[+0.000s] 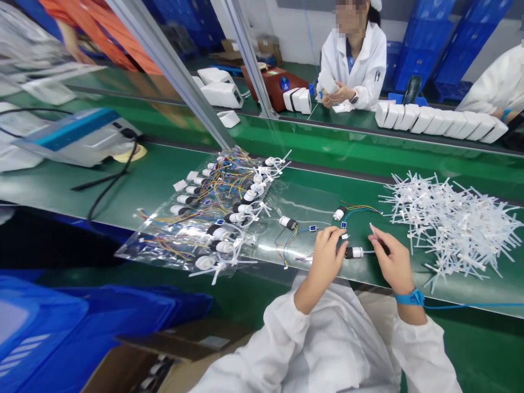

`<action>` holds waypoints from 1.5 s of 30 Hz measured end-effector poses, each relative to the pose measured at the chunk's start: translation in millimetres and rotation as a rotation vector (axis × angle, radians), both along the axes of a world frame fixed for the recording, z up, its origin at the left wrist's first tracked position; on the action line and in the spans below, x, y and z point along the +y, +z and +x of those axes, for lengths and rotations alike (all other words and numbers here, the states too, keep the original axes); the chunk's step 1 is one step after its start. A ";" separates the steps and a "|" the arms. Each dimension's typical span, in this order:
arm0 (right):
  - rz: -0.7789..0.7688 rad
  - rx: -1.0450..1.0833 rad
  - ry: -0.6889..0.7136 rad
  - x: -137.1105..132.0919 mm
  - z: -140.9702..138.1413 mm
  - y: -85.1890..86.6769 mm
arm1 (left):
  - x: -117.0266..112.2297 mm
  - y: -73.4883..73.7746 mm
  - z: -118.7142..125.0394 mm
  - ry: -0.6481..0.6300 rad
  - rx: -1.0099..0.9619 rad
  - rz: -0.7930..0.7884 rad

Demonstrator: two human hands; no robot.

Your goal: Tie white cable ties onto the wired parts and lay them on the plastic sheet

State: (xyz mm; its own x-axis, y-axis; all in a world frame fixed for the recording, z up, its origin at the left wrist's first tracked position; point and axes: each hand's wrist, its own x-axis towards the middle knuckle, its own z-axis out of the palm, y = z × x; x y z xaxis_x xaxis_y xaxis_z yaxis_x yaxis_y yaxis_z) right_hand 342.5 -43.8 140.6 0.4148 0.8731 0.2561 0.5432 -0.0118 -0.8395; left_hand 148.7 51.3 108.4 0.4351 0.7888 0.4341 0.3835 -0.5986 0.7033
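Observation:
My left hand (326, 255) is closed around the wire end of a small black-and-white cylindrical part (354, 252) at the near edge of the green belt. My right hand (391, 256) pinches a white cable tie (373, 231) just right of that part. A blue wrist strap (411, 298) circles my right wrist. Two similar wired parts (287, 221) (339, 213) lie just beyond my hands. A clear plastic sheet (164, 248) to the left carries several finished parts with coloured wires (229, 202).
A heap of white cable ties (450, 224) lies at the right. A grey and blue machine (77, 136) with a black cable sits at the left. Across the belt a person in a white coat (356, 60) handles white housings (438, 121). Blue bins (61, 333) stand below.

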 end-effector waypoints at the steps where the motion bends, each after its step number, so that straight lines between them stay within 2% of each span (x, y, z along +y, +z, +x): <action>1: 0.007 0.023 0.016 1.3 -1.5 -0.6 | 1.4 -1.5 1.2 0.003 0.022 0.001; 5: 0.009 0.114 0.054 3.5 -6.8 -1.0 | 4.3 -0.7 3.0 -0.013 0.067 -0.007; 10: -0.034 0.136 0.095 4.3 -8.2 1.2 | 0.0 9.6 -2.7 -0.086 -0.030 -0.070; 17: -0.054 0.175 0.072 2.3 -9.5 5.0 | -4.2 17.6 -4.5 -0.180 -0.035 -0.151; 27: -0.044 0.239 0.123 4.2 -10.7 11.4 | -3.5 16.1 -3.7 -0.201 -0.023 -0.178; 32: -0.015 0.191 0.165 5.2 -10.4 10.6 | -3.0 17.0 -3.2 -0.201 -0.006 -0.176; 37: -0.066 0.154 0.187 4.9 -8.9 7.3 | -2.7 19.7 -3.9 -0.267 0.009 -0.158; 45: -0.114 0.188 0.170 3.2 -8.0 7.4 | -3.3 18.1 -4.3 -0.249 0.014 -0.173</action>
State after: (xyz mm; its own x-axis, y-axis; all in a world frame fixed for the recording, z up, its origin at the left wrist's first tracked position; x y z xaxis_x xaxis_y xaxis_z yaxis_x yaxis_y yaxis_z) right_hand 334.6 -40.5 148.0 0.2911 0.9529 0.0846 0.3804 -0.0342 -0.9242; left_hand 144.4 48.0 126.6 0.6292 0.7190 0.2953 0.2507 -0.5473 0.7985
